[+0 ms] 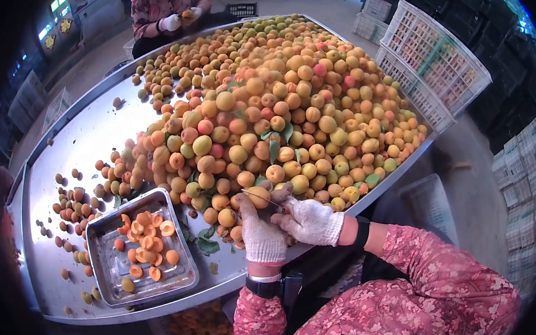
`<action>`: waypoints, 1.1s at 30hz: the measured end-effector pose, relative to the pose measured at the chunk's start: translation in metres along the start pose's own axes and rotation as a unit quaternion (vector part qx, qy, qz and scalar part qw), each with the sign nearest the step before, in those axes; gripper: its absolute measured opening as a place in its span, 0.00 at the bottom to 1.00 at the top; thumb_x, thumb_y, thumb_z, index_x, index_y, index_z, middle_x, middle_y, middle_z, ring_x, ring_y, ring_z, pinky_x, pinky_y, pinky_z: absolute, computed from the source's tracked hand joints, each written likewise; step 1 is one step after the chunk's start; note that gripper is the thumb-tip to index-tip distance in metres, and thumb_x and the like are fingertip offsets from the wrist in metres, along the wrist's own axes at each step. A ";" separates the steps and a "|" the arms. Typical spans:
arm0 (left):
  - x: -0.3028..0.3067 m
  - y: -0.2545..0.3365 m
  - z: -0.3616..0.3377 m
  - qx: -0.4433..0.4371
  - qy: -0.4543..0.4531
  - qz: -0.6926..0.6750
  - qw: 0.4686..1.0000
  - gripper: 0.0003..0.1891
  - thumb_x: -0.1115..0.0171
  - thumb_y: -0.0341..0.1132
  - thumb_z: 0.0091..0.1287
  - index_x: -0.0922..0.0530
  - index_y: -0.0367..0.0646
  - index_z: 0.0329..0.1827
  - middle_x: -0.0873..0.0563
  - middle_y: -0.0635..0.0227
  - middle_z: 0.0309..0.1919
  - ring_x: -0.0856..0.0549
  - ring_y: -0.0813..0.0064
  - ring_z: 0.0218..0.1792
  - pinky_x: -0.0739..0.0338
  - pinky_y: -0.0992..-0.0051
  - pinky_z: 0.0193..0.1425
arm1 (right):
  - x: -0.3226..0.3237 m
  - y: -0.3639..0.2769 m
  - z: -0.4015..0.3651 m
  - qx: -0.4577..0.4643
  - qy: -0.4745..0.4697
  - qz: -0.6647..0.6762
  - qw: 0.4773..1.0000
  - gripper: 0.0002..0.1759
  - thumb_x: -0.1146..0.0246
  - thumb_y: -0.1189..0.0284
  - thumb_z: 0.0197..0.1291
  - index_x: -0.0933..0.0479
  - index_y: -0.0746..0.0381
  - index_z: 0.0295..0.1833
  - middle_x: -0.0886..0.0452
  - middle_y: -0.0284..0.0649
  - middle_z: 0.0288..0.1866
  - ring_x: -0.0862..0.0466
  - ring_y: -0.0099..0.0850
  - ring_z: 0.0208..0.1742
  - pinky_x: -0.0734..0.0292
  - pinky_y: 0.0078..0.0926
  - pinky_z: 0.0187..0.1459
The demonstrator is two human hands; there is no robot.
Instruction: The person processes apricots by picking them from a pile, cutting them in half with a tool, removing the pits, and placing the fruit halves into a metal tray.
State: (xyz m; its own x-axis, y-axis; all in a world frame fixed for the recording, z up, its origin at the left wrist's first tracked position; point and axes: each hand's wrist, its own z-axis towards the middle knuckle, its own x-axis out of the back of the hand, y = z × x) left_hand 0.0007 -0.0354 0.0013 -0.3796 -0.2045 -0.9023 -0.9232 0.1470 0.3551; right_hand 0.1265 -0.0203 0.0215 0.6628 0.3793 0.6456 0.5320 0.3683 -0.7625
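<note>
My left hand [261, 233], in a white glove with brown, stained fingertips, is closed around an apricot [256, 197] at the near edge of the pile. Close beside it, my right hand [314, 222], gloved the same way, grips a small knife [262, 198]. The thin blade lies across the apricot, and the fingers mostly hide the handle. Left of my hands, a metal tray [188, 273] holds apricot halves [147, 242] and a few whole fruits. A large heap of apricots [295, 117] rises just beyond my hands.
The metal table [124, 106] has a raised rim, with loose apricots scattered on its left side. Another person [167, 5] with gloved hands sits at the far side. White crates [434, 58] stand at the right, and more crates [522, 183] are stacked farther right.
</note>
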 end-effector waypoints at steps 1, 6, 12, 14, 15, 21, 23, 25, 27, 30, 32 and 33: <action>0.003 0.000 0.001 0.001 -0.003 0.000 1.000 0.38 0.55 0.64 0.72 0.35 0.36 0.67 0.21 0.47 0.57 0.20 0.60 0.54 0.27 0.63 0.64 | 0.002 -0.003 0.000 0.001 0.003 -0.002 1.000 0.23 0.45 0.56 0.69 0.29 0.68 0.51 0.19 0.58 0.32 0.16 0.53 0.37 0.21 0.45 0.36; 0.006 -0.005 0.000 -0.100 -0.056 0.109 0.987 0.27 0.53 0.51 0.77 0.37 0.39 0.67 0.18 0.46 0.52 0.19 0.59 0.53 0.27 0.64 0.63 | 0.018 -0.013 0.007 -0.036 -0.056 -0.032 0.997 0.20 0.44 0.56 0.69 0.27 0.66 0.45 0.19 0.56 0.30 0.16 0.55 0.37 0.23 0.48 0.36; -0.006 -0.002 -0.007 -0.107 -0.001 0.095 0.990 0.20 0.51 0.43 0.77 0.34 0.41 0.65 0.20 0.52 0.53 0.18 0.57 0.54 0.23 0.60 0.61 | 0.014 -0.007 0.008 -0.045 -0.092 0.041 0.994 0.20 0.47 0.58 0.71 0.28 0.67 0.45 0.20 0.55 0.29 0.16 0.50 0.33 0.25 0.42 0.35; -0.001 -0.003 -0.007 -0.105 0.004 0.116 0.988 0.19 0.50 0.41 0.77 0.35 0.40 0.64 0.22 0.53 0.54 0.18 0.55 0.54 0.22 0.60 0.60 | 0.010 -0.003 0.002 -0.043 -0.112 0.087 0.989 0.21 0.47 0.58 0.72 0.27 0.68 0.44 0.19 0.55 0.33 0.16 0.49 0.37 0.25 0.40 0.40; -0.002 -0.004 -0.007 -0.104 0.014 0.137 0.985 0.17 0.50 0.39 0.77 0.35 0.40 0.62 0.24 0.54 0.54 0.18 0.53 0.54 0.21 0.61 0.58 | 0.010 -0.004 -0.001 -0.043 -0.128 0.107 0.985 0.22 0.47 0.58 0.72 0.26 0.69 0.43 0.19 0.56 0.35 0.17 0.48 0.40 0.25 0.40 0.43; 0.001 -0.005 -0.009 -0.132 -0.032 0.177 0.975 0.24 0.50 0.50 0.76 0.35 0.41 0.65 0.25 0.58 0.54 0.18 0.52 0.55 0.20 0.62 0.56 | 0.011 0.000 -0.009 0.002 -0.062 0.036 0.997 0.20 0.44 0.57 0.69 0.27 0.67 0.42 0.19 0.55 0.31 0.17 0.53 0.35 0.24 0.44 0.35; -0.002 0.001 -0.011 -0.077 -0.042 0.080 0.993 0.27 0.51 0.53 0.75 0.35 0.42 0.67 0.27 0.56 0.60 0.22 0.51 0.60 0.24 0.59 0.62 | 0.019 -0.008 -0.010 0.033 -0.010 -0.057 0.998 0.18 0.41 0.60 0.67 0.28 0.62 0.54 0.17 0.52 0.33 0.16 0.51 0.34 0.20 0.43 0.33; 0.008 0.004 -0.001 -0.052 -0.072 0.007 0.996 0.27 0.50 0.52 0.75 0.34 0.39 0.66 0.26 0.54 0.60 0.25 0.52 0.64 0.26 0.59 0.65 | 0.033 -0.022 -0.012 0.039 0.043 -0.036 0.998 0.23 0.36 0.63 0.64 0.30 0.62 0.60 0.17 0.51 0.34 0.14 0.48 0.35 0.19 0.37 0.34; 0.010 0.002 0.002 -0.050 -0.092 -0.005 0.994 0.26 0.50 0.50 0.76 0.33 0.37 0.66 0.26 0.55 0.62 0.25 0.55 0.64 0.27 0.62 0.66 | 0.037 -0.021 -0.011 -0.041 0.046 -0.021 0.998 0.24 0.32 0.63 0.60 0.28 0.64 0.58 0.17 0.51 0.34 0.14 0.47 0.36 0.19 0.35 0.35; 0.007 0.004 -0.002 -0.031 -0.073 0.002 0.997 0.26 0.51 0.49 0.76 0.32 0.38 0.66 0.26 0.57 0.64 0.26 0.60 0.65 0.28 0.64 0.68 | 0.036 -0.021 -0.001 0.018 0.083 -0.002 0.996 0.26 0.31 0.62 0.59 0.29 0.66 0.57 0.17 0.51 0.35 0.14 0.47 0.37 0.19 0.36 0.36; 0.001 0.004 -0.004 -0.022 -0.089 -0.019 0.996 0.25 0.51 0.48 0.76 0.32 0.38 0.67 0.27 0.57 0.64 0.26 0.62 0.65 0.29 0.65 0.69 | 0.032 -0.021 0.007 0.046 0.049 -0.052 0.996 0.28 0.29 0.66 0.58 0.29 0.64 0.61 0.16 0.44 0.38 0.14 0.30 0.35 0.21 0.30 0.36; -0.001 0.005 -0.005 -0.016 -0.100 -0.038 0.994 0.25 0.51 0.47 0.77 0.33 0.38 0.68 0.27 0.57 0.65 0.26 0.63 0.65 0.30 0.65 0.69 | 0.029 -0.016 0.009 0.047 0.049 -0.051 0.996 0.28 0.29 0.66 0.58 0.29 0.64 0.61 0.16 0.44 0.38 0.14 0.30 0.35 0.21 0.30 0.36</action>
State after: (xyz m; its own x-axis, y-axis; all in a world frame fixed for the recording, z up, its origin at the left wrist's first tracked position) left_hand -0.0037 -0.0391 0.0045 -0.2922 -0.0178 -0.9562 -0.9514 0.1067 0.2887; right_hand 0.1325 -0.0070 0.0527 0.6582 0.2522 0.7093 0.5515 0.4797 -0.6824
